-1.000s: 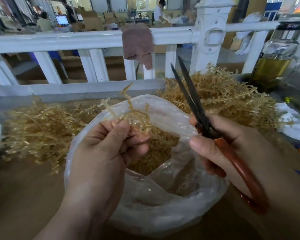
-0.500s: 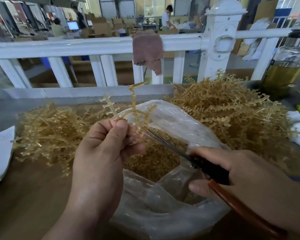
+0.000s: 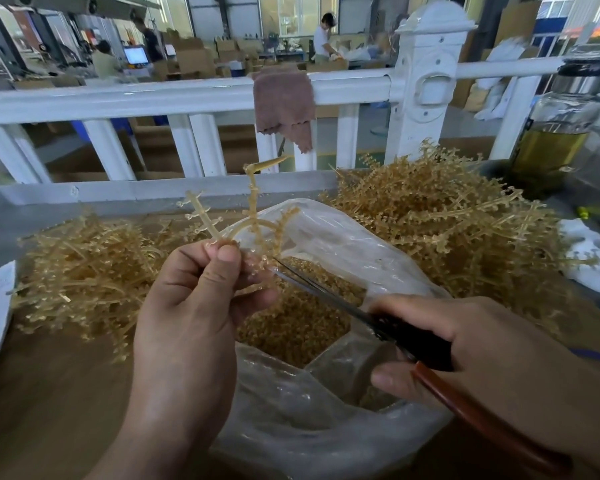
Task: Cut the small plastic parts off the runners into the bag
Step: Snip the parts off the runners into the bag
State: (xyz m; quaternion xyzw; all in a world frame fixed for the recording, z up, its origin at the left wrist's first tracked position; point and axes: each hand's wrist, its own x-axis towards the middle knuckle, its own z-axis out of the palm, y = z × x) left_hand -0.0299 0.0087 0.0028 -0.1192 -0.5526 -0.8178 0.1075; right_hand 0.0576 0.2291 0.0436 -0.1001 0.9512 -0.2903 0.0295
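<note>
1. Factory floor behind a white railing (image 3: 187,98), with a wooden table (image 3: 49,393) in front.
2. Left hand (image 3: 194,306) pinches a runner (image 3: 253,216) between thumb and fingers. Its branches stick up above the grip, over the open bag (image 3: 343,237).
3. Right hand (image 3: 482,344) is clenched round the scissors (image 3: 326,296) handles. The blade tips sit just right of the left grip, at the runner's lower branches.
4. Done: a thick layer of cut parts (image 3: 302,323) lies in the bag below the grip.
5. Left: the right pile (image 3: 447,230) looks uncut and the left pile (image 3: 84,271) looks stripped. Probably about midway.
</note>
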